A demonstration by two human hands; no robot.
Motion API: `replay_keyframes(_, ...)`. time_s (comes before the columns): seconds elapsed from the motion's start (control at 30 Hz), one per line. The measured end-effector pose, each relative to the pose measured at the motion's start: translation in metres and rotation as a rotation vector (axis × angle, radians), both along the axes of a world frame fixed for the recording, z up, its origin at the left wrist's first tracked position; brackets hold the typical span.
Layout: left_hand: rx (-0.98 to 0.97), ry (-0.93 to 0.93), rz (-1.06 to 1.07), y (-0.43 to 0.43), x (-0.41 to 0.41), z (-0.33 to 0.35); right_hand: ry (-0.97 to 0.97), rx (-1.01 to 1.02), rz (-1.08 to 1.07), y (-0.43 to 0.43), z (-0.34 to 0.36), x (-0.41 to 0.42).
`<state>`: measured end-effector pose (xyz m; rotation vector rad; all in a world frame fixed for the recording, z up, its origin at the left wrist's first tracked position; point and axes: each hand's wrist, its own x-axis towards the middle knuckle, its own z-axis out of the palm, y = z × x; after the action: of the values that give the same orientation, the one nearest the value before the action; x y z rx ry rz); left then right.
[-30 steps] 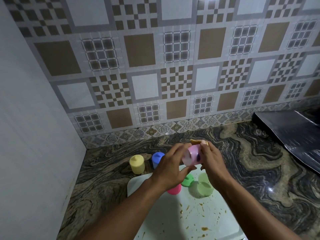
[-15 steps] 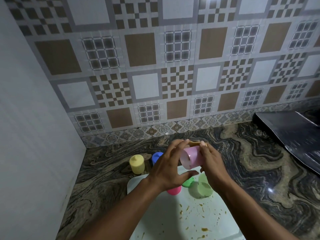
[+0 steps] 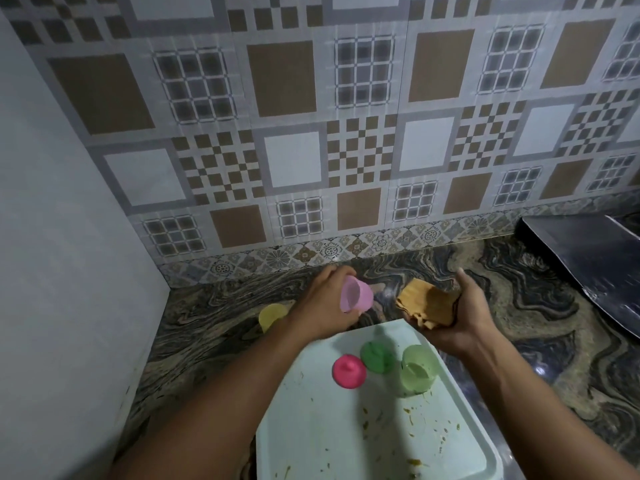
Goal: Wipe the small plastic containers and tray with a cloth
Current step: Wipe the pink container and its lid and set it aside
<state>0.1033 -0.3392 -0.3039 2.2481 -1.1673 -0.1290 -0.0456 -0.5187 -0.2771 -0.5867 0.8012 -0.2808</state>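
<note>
Near the bench's back left corner, a small pale yellow plastic container stands on the marbled stone, partly hidden behind the left wrist. It is the only one of the five small containers in view that stands on the bench itself.

The left hand is curled round a small translucent lilac plastic container. It holds it in the air, tipped on its side with the open mouth towards the camera, just beyond the far left corner of the tray.

One pale mint rectangular plastic tray lies at the bench's front edge, its bare near part speckled with brownish food crumbs. Three containers stand in a row along the tray's far edge. From the left they are a magenta plastic one, a dark green plastic one just beside it, and a translucent pale green plastic one near the far right corner.

The right hand is cupped palm-up over the tray's far right corner, fingers curled round one folded orange-tan cloth. The two hands are apart, and the cloth does not touch the lilac container.

At the bench's right edge lies a dark shiny sheet.
</note>
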Motion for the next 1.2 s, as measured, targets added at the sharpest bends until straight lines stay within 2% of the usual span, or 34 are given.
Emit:
replay_keyframes(0.13,0.197,0.093,-0.003,-0.02,0.019,-0.01,0.049,-0.061,0.056,0.002,-0.007,0.007)
replay_keyframes(0.3,0.411,-0.044,-0.053,-0.046,0.036,-0.033,0.104,-0.111,0.087,-0.008,-0.025,0.013)
replay_keyframes(0.43,0.552,-0.119,-0.1,-0.053,0.043,-0.048,0.15,-0.173,0.026,-0.028,-0.035,0.007)
replay_keyframes(0.67,0.541,-0.177,-0.116,-0.05,0.047,-0.055,0.199,-0.219,0.013,-0.027,-0.035,-0.004)
replay_keyframes(0.9,0.324,-0.305,-0.095,-0.023,0.013,-0.043,0.163,-0.156,0.007,0.0,-0.033,-0.015)
replay_keyframes(1.07,0.521,-0.224,-0.199,0.012,-0.023,-0.065,0.133,-0.154,0.072,0.027,-0.03,-0.025)
replay_keyframes(1.2,0.553,-0.208,-0.202,0.024,-0.036,-0.073,0.186,-0.24,0.18,0.048,-0.032,-0.039)
